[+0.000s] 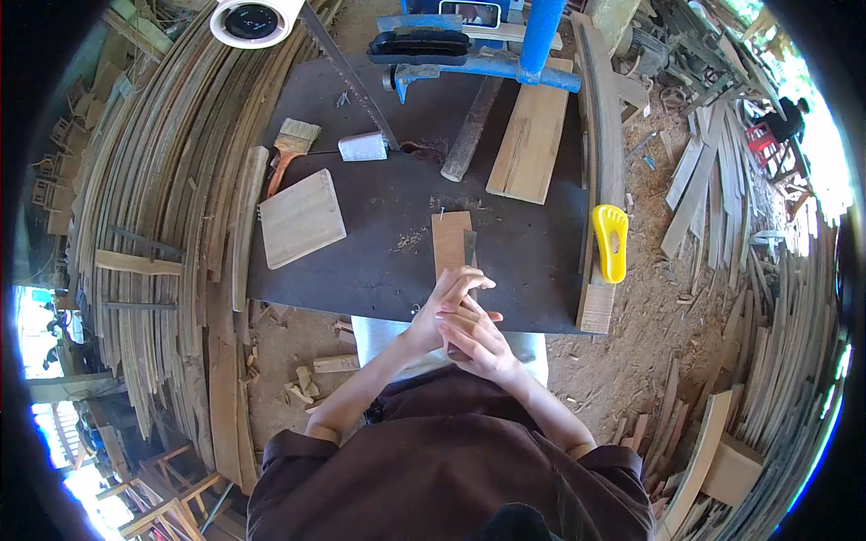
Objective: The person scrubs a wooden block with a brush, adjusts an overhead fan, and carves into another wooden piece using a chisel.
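Observation:
My left hand (442, 302) and my right hand (481, 341) meet at the front edge of the dark worktop, one against the other. Their fingers look mostly stretched out and partly overlap, so whether anything small lies between the palms is hidden. Just beyond the fingertips, a small flat wood piece (449, 239) lies on the top, with a nail-like pin (441, 213) at its far end. Along its right side runs a narrow dark metal strip (470, 247), whose near end is covered by my hands.
A bandsaw blade (352, 81) passes through the worktop (379, 243). A brush (293, 144), square board (304, 219), whitish block (363, 147), dark bar (472, 131), long plank (532, 144) and yellow object (611, 243) lie around. Stacked timber (171, 198) stands at left.

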The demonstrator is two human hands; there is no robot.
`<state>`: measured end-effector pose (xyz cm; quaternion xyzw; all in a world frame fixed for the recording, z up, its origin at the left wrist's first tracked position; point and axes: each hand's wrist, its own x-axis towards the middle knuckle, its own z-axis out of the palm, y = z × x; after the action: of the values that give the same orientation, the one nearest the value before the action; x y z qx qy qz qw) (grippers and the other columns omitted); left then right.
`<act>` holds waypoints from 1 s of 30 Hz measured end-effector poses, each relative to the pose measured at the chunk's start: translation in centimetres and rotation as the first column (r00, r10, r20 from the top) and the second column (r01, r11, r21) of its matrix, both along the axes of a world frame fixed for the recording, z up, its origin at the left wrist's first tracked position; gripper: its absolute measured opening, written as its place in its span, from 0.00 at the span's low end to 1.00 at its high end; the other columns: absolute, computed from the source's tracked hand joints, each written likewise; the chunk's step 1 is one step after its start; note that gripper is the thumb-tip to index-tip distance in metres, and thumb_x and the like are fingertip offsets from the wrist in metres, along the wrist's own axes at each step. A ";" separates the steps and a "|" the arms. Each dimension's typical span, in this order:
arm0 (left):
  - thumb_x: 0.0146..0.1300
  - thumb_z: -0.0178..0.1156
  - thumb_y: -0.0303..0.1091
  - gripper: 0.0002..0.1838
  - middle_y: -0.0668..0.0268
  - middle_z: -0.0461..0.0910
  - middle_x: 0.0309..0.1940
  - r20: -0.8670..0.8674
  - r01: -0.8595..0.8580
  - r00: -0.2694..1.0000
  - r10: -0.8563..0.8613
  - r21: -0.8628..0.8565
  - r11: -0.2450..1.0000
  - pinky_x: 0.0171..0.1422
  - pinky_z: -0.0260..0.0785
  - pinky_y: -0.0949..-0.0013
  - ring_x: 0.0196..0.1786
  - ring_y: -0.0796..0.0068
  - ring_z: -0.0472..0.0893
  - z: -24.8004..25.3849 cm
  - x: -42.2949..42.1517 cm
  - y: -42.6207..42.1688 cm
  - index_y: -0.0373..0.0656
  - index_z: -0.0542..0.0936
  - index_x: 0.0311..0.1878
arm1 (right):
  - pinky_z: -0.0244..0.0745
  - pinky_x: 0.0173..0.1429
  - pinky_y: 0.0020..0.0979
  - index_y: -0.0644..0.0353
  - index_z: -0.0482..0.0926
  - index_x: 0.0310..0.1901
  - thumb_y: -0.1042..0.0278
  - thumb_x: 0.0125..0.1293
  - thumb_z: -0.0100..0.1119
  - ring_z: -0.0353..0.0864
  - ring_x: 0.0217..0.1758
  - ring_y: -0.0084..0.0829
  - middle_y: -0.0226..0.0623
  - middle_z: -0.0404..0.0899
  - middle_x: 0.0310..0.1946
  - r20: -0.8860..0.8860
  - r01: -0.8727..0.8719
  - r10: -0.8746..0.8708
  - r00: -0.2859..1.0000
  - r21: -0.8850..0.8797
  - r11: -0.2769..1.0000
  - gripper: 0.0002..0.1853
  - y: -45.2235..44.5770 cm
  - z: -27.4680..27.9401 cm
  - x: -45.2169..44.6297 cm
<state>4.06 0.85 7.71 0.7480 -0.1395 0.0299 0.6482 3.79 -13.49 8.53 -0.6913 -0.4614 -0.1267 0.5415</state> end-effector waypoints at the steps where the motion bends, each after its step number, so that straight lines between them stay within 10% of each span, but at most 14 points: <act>1: 0.58 0.70 0.37 0.28 0.56 0.71 0.59 0.001 -0.003 1.000 0.003 0.000 1.000 0.62 0.69 0.57 0.60 0.56 0.72 0.0 0.0 0.2 0.44 0.74 0.62 | 0.67 0.73 0.60 0.63 0.76 0.56 0.86 0.50 0.68 0.79 0.64 0.53 0.51 0.78 0.58 0.001 -0.003 0.003 1.000 0.000 1.000 0.29 0.0 0.1 0.1; 10: 0.49 0.78 0.51 0.51 0.55 0.65 0.72 0.217 -0.170 0.976 0.021 0.696 0.697 0.81 0.48 0.38 0.77 0.48 0.60 -2.1 5.6 7.5 0.45 0.64 0.74 | 0.70 0.71 0.57 0.66 0.75 0.55 0.84 0.51 0.69 0.80 0.54 0.42 0.42 0.76 0.46 0.088 0.007 -0.005 0.996 -0.023 1.000 0.27 -1.2 0.7 0.7; 20: 0.45 0.78 0.55 0.53 0.57 0.73 0.59 0.215 -0.325 0.945 0.244 0.688 0.650 0.75 0.58 0.39 0.63 0.52 0.74 -2.8 1.0 6.0 0.42 0.64 0.70 | 0.75 0.65 0.53 0.66 0.77 0.47 0.79 0.46 0.72 0.80 0.50 0.42 0.42 0.77 0.43 0.048 -0.151 0.150 0.988 0.026 0.988 0.23 -0.7 1.0 0.2; 23: 0.40 0.80 0.57 0.55 0.61 0.77 0.49 -0.056 -0.296 0.906 0.420 0.627 0.720 0.70 0.63 0.45 0.57 0.54 0.77 -2.4 -0.6 6.3 0.41 0.65 0.68 | 0.77 0.61 0.51 0.67 0.77 0.45 0.81 0.48 0.72 0.81 0.46 0.42 0.41 0.78 0.39 0.009 -0.171 0.171 0.985 0.063 0.983 0.20 -0.3 0.6 -0.2; 30: 0.43 0.81 0.48 0.59 0.53 0.71 0.64 0.220 -0.281 0.959 0.177 0.664 0.693 0.81 0.47 0.35 0.69 0.50 0.71 -3.5 0.1 5.4 0.40 0.59 0.75 | 0.79 0.56 0.45 0.63 0.77 0.34 0.81 0.53 0.74 0.82 0.38 0.38 0.37 0.80 0.33 0.007 -0.123 0.123 0.992 0.087 0.989 0.12 -0.6 1.8 -1.0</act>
<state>4.20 6.22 4.20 0.9423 -0.0908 0.1085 0.3035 2.82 -14.10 10.29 -0.6371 -0.4973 -0.1136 0.5778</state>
